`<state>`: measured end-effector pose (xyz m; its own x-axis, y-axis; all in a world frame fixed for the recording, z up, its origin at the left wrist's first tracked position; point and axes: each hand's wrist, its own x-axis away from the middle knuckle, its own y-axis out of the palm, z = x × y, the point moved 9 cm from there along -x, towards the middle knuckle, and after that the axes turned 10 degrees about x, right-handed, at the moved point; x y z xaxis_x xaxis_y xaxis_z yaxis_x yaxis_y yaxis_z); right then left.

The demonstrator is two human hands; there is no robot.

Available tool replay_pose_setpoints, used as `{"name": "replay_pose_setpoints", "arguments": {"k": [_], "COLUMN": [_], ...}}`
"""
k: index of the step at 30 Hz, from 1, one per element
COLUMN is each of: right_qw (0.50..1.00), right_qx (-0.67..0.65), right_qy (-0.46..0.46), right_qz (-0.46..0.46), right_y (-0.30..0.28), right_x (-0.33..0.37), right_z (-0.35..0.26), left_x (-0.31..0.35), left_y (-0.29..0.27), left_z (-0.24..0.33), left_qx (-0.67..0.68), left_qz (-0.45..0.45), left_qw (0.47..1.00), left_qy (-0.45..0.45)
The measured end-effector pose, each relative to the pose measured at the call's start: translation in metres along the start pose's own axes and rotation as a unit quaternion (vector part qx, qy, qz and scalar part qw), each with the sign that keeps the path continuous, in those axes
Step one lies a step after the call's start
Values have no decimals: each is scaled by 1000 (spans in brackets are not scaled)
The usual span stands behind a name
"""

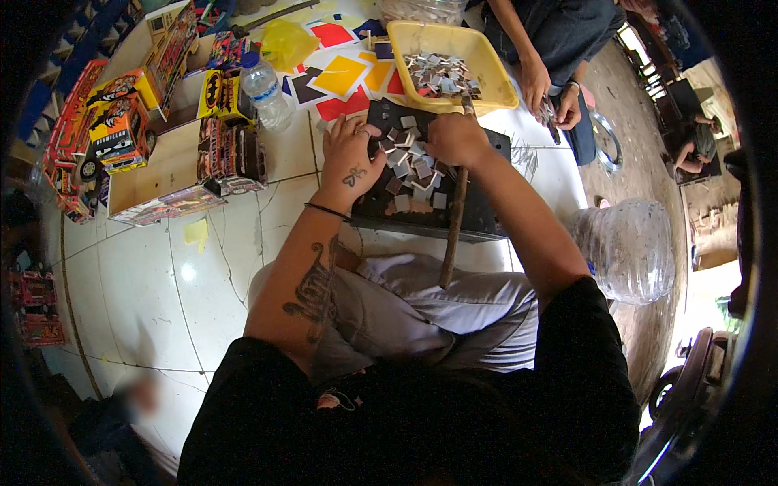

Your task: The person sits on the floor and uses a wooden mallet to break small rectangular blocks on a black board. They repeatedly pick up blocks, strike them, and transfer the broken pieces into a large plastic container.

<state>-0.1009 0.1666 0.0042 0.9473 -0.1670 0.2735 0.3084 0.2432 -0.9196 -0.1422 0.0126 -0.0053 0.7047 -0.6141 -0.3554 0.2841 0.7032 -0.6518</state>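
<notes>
My right hand [458, 141] is closed around a hammer [455, 231], its wooden handle slanting down toward my lap. The hammer's head end points toward the yellow basin. My left hand [350, 158] rests at the left edge of a black block [381, 204], fingers bent and thumb and forefinger curled together; what they hold, if anything, is hidden. Small flat square pieces [417, 168], grey, white and brown, lie scattered on the block between my hands. Behind them stands a yellow basin [506, 91] heaped with similar small pieces [439, 75].
Colourful toy trucks [121, 130] and a water bottle [266, 93] stand at the left. Coloured sheets [340, 75] lie at the back. Thin nails [525, 162] lie right of the block. Another person's hands [567, 105] work at far right, above a large clear plastic jug [624, 251].
</notes>
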Motion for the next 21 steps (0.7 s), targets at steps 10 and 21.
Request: {"name": "replay_pose_setpoints", "arguments": {"k": [10,21], "right_qw": [992,970], "right_qx": [-23,-184], "right_qy": [120,127], "right_qz": [-2,101], "right_y": [-14,-8], "right_x": [-27,-37], "right_z": [15,42], "left_x": [-7,-31], "left_y": [-5,-21], "left_z": [2,6], "left_qx": [27,67], "left_qz": [35,77], "left_qw": [999,995], "left_qy": [29,15]}}
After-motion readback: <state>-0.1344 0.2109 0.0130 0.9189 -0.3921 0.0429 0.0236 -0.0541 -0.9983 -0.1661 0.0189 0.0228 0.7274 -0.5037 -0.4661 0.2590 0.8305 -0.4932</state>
